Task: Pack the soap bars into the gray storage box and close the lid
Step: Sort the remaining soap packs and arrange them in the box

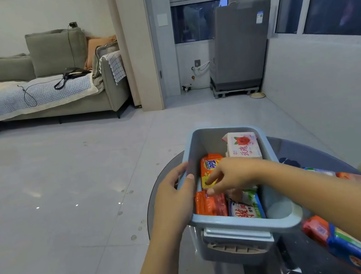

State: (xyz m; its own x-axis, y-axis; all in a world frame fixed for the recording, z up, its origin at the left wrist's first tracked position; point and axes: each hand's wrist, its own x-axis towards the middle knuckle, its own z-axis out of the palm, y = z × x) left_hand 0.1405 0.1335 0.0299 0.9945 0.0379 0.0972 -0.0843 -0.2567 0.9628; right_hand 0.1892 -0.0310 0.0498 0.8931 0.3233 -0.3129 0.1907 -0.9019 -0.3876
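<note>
The gray-blue storage box [249, 225] stands open on a round dark glass table [289, 146]. Inside lie an orange Tide bar [208, 165], a pink rose-print bar [243, 146] at the far right, a red-orange bar [210, 205] and a white-green bar [246, 210] near me. My left hand [174, 196] grips the box's left wall, thumb over the rim. My right hand [229, 175] reaches into the box, fingertips touching the Tide bar's near end. No lid is in sight.
More wrapped soap bars [318, 229] and a blue-green pack [357, 249] lie on the table right of the box, under my right forearm. Glossy tiled floor spreads to the left. A sofa stands far left, a covered washing machine at the back.
</note>
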